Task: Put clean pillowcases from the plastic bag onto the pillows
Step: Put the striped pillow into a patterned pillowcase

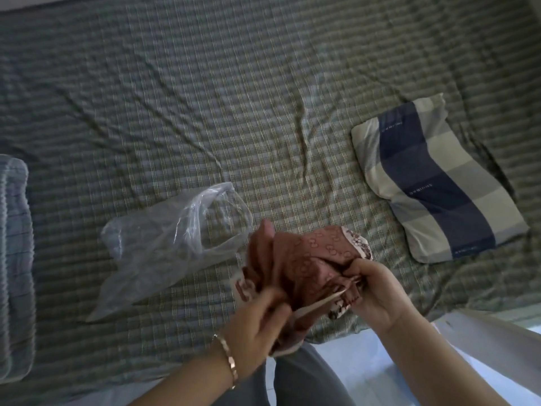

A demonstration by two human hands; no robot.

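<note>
Two bare hands hold a bunched reddish-brown patterned pillowcase [304, 259] above the near edge of a bed [205, 83] with a green checked sheet [292, 127]. The left hand [257, 317] is blurred, its fingers curled into the cloth. The right hand [377, 291] pinches a gathered edge with its fingers. A clear plastic bag [164, 244] lies limp on the sheet just left of the pillowcase. A pillow [433, 183] in a blue and cream cover lies to the right, apart from the hands. A bracelet [228, 358] circles the left wrist.
</note>
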